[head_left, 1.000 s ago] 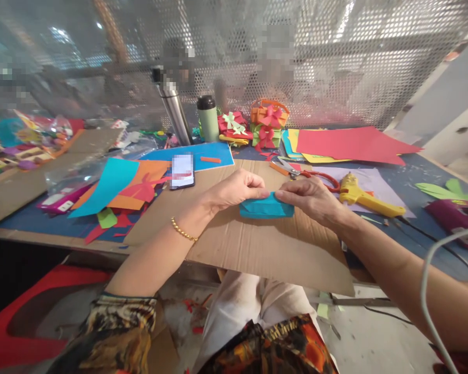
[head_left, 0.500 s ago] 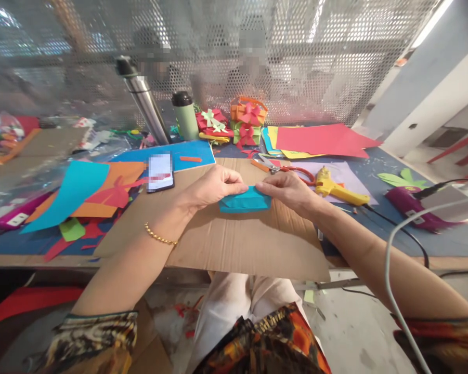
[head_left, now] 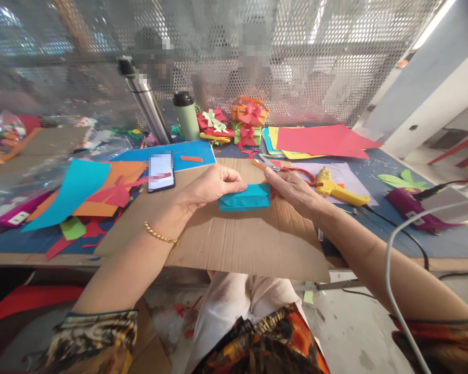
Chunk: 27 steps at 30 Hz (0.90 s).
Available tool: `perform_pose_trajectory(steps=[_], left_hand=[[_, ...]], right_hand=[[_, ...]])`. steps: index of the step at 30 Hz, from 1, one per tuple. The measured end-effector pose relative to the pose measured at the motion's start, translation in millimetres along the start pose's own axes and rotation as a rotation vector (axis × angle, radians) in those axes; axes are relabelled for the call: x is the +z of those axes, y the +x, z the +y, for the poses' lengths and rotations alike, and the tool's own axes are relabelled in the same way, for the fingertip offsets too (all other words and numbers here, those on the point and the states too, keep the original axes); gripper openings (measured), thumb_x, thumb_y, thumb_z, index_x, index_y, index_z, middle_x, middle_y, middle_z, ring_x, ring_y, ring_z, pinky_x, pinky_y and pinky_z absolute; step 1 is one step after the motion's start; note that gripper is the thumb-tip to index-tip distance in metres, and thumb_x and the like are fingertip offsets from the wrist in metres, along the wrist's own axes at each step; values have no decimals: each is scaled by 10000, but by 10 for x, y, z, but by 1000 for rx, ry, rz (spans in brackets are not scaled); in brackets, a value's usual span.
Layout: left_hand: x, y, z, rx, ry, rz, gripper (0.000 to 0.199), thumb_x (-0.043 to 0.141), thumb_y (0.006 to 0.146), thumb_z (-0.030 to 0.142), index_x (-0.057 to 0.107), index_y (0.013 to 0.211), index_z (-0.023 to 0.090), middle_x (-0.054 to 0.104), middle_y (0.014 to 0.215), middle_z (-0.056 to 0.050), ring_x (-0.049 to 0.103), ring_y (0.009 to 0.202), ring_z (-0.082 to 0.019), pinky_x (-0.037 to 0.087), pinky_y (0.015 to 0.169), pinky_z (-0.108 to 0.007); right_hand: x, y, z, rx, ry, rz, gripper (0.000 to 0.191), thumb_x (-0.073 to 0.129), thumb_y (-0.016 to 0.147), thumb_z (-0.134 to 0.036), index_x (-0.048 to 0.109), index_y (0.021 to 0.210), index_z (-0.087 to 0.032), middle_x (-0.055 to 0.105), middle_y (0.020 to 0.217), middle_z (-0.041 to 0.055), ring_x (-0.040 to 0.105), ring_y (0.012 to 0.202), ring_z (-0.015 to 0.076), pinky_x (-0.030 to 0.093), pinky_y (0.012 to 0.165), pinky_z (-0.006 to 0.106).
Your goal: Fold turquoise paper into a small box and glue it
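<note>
A small folded blue paper piece (head_left: pixel 246 199) is held just above the brown cardboard (head_left: pixel 234 244) on the table. My left hand (head_left: pixel 214 184) pinches its upper left part between thumb and fingertips. At the right end of the blue piece is my right hand (head_left: pixel 290 189), its thumb and fingers close together at the upper corner; whether they grip the paper is hard to make out. Behind my right hand lie red-handled scissors (head_left: pixel 302 172), and to its right a yellow glue gun (head_left: pixel 339 191) rests on purple paper.
A phone (head_left: pixel 160 171) lies at the cardboard's back left. Behind stand a steel flask (head_left: pixel 148 104), a green bottle (head_left: pixel 187 119) and folded paper boxes (head_left: pixel 249 122). Coloured sheets (head_left: pixel 323 140) lie back right. A white cable (head_left: pixel 390 259) crosses near my right forearm.
My right hand has shifted slightly right, with its fingertips now at the blue piece's edge rather than over its top. My left hand keeps its pinch.
</note>
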<state>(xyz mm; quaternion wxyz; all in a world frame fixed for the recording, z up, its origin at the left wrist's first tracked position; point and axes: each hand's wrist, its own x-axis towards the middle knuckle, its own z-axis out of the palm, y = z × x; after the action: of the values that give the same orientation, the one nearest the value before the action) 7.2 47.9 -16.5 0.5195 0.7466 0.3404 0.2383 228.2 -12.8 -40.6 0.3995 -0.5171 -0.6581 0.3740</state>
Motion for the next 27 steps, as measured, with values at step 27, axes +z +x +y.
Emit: perform_pose_trajectory(steps=[27], left_hand=[[94,-20,-7,110,48,-96,485,736,826,525,492,588,180,383,586,53,340,562,-73,257,512,-225]], right_hand=[[56,20,17,-105,-53,-103,655,664,820,-783,497,565,-204,379,574,-32,350,565,102,224,538,305]])
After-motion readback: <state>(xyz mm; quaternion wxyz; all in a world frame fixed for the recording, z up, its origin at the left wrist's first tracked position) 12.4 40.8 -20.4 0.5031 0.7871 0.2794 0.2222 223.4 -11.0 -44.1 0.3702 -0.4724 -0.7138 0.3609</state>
